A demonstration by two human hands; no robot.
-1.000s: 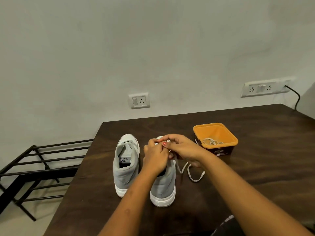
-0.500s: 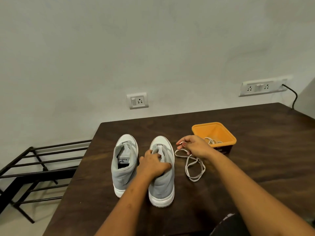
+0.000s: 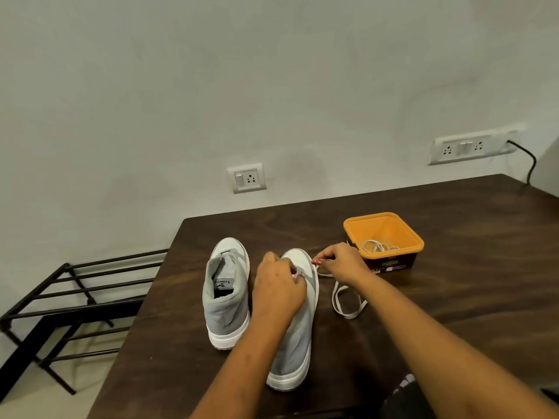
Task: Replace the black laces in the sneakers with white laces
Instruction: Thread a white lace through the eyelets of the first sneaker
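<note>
Two grey-and-white sneakers stand side by side on the dark wooden table, heels toward me. The left sneaker has no lace that I can see. My left hand lies over the tongue of the right sneaker, its fingers curled at the eyelets. My right hand pinches a white lace beside that shoe's toe; the lace trails in a loop on the table to the right. Another white lace lies in the orange tub.
The orange tub stands to the right of the shoes. A black metal rack stands on the floor left of the table. Wall sockets and a black cable are behind.
A second ago both hands were together at the right shoe's toe. My right hand then pulled the white lace out to the right and has now come back near the toe.
</note>
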